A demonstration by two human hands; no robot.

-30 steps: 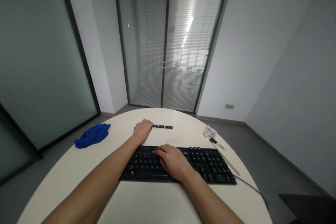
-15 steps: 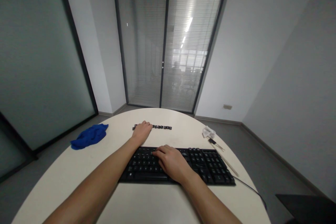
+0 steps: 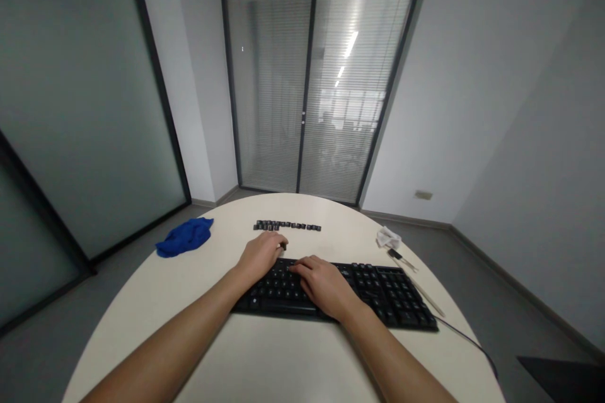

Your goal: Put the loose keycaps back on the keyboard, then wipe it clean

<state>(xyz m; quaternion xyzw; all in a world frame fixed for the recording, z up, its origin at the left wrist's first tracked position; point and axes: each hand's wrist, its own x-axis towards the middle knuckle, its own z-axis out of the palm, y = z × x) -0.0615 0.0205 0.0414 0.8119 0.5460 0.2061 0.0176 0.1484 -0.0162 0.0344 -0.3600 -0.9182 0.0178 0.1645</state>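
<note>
Pinched between the fingertips of my left hand [image 3: 259,258] is a small black keycap [image 3: 283,245], just above the back edge of a black keyboard [image 3: 368,293]. My left wrist lies over the keyboard's left end. My right hand [image 3: 326,286] rests on the middle of the keyboard, its index finger stretched out onto the upper key rows and its thumb apart below. It holds nothing that I can see. Behind the keyboard, several loose black keycaps [image 3: 297,225] lie in rows on the table; the left part is doubled.
A blue cloth [image 3: 185,237] lies at the table's [image 3: 227,365] left side. On the right are a crumpled white tissue [image 3: 388,238], a small black-headed tool [image 3: 394,254] and a thin pale stick [image 3: 430,299]. The keyboard cable [image 3: 467,334] runs over the right edge.
My left hand has come back from the keycap rows towards the keyboard, now with a keycap in its fingers. My right hand stays on the keyboard. The view has turned slightly left.
</note>
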